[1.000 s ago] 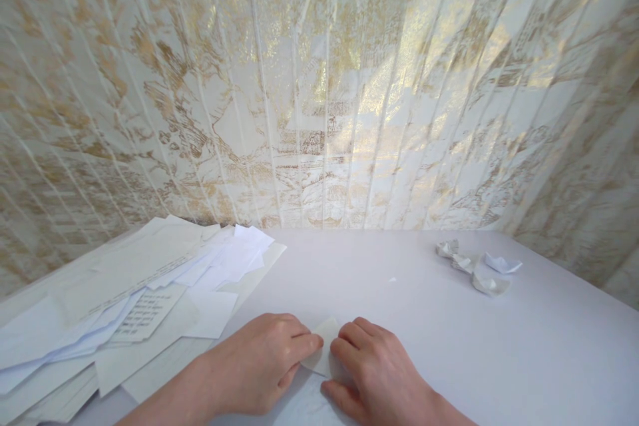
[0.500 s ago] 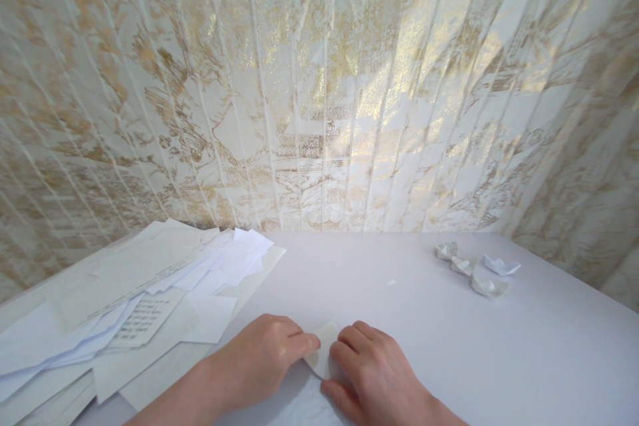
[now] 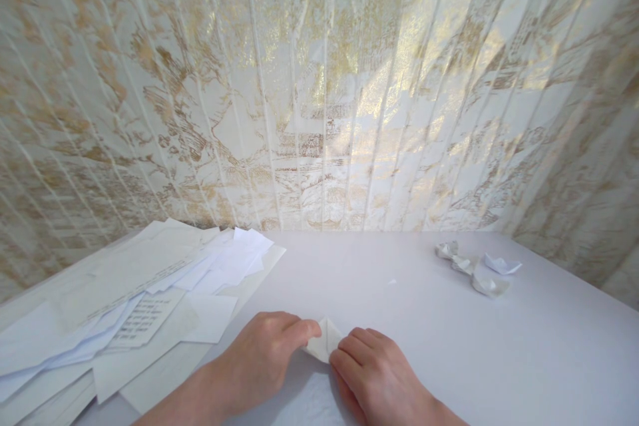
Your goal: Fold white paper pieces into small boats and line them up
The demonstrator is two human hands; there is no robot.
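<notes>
A small folded piece of white paper [image 3: 324,341] is held between my two hands, low in the middle of the view. It has a pointed top and a crease running down its centre. My left hand [image 3: 267,353] pinches its left corner, thumb on top. On the other side, my right hand [image 3: 374,369] grips the right corner with its fingers closed together; part of the paper is hidden beneath these fingers.
Loose sheets and cut paper pieces [image 3: 150,299], some printed, lie in a pile at the left. Several small folded paper shapes [image 3: 492,285] rest at the right on the white table [image 3: 539,346]. A tiny paper scrap [image 3: 392,281] lies near the middle. A patterned curtain [image 3: 319,93] hangs behind.
The folded paper has turned and tilted a little, so its centre crease shows more. My right thumb has tucked in under the fingers; my left hand has barely shifted.
</notes>
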